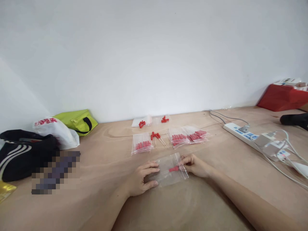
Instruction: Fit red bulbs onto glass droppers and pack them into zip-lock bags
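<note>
A clear zip bag [166, 179] lies between my hands, its zip end to the right. Inside it near the zip shows a red-tipped stick [173, 169]. My left hand [144, 178] rests at the bag's left end, thumb and fingers apart on either side of its edge. At the zip end my right hand [191, 163] is closed, thumb and fingers pinching at the bag's opening by the red tip. Beyond the bag are loose red-tipped sticks [158, 140], a filled bag [142, 146] on the left and a spread of filled bags [179, 138] on the right.
Two small bags with red caps [142, 124] lie near the wall. At the right are a white power strip [240, 133] with cables and a red bag [280, 98]. A green bag [78, 120], a white plastic bag [56, 133] and a black bag [26, 154] lie left.
</note>
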Demonstrator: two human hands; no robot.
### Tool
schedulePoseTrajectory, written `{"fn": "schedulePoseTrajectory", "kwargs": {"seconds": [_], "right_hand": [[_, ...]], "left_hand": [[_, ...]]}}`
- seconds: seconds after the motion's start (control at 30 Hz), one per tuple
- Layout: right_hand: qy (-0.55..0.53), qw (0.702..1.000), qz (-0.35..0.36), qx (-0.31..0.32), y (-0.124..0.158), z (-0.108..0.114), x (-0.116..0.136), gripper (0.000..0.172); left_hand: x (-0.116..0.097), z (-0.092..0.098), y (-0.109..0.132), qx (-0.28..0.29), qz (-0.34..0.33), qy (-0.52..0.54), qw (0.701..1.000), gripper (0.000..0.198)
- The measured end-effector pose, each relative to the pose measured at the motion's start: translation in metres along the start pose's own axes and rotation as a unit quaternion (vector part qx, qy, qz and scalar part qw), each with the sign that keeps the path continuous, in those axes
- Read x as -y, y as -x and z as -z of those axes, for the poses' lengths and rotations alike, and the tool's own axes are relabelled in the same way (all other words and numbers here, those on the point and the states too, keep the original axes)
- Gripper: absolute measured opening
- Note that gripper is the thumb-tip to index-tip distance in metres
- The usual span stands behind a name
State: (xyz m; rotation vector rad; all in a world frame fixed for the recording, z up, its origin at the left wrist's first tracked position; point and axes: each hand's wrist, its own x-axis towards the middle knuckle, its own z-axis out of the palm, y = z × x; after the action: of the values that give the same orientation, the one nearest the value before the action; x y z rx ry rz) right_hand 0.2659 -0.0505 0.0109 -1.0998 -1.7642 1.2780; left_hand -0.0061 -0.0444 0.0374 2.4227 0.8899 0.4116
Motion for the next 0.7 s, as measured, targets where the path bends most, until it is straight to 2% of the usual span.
{"fn": "schedulePoseTrajectory", "kwargs": {"seconds": [0.07,0.17,0.27,0.37,0.43,0.47,0.63,0.7], "right_hand": [[0.059,0.998,0.013,-0.004,0.001,0.009,0.003,0.014],[0.149,0.985,0.0,-0.091,-0.008,0.017,0.01,0.015],[0.243,0.957,0.006,-0.158,-0.033,0.011,0.021,0.015],[0.339,0.928,-0.027,-0.153,-0.069,-0.005,0.031,0.015],[0.353,0.921,-0.052,-0.158,-0.094,-0.016,0.034,0.014],[0.357,0.918,-0.065,-0.16,-0.105,-0.02,0.035,0.014],[0.361,0.908,-0.128,-0.17,-0.142,-0.03,0.03,0.017],[0.358,0.907,-0.147,-0.168,-0.149,-0.029,0.028,0.015]], "left_hand": [[0.003,-0.001,0.0,-0.003,-0.001,0.011,1.0,0.034],[0.004,-0.002,0.0,-0.001,-0.004,0.016,1.0,0.033],[0.005,-0.003,0.0,-0.007,-0.017,0.0,1.0,0.032],[0.012,-0.001,-0.001,-0.089,-0.019,-0.09,0.992,0.03],[0.022,0.004,-0.003,-0.148,-0.001,-0.173,0.974,0.031],[0.028,0.006,-0.004,-0.161,0.012,-0.206,0.965,0.031],[0.051,0.017,-0.007,-0.119,0.08,-0.254,0.957,0.032],[0.053,0.019,-0.006,-0.125,0.102,-0.247,0.956,0.032]]}}
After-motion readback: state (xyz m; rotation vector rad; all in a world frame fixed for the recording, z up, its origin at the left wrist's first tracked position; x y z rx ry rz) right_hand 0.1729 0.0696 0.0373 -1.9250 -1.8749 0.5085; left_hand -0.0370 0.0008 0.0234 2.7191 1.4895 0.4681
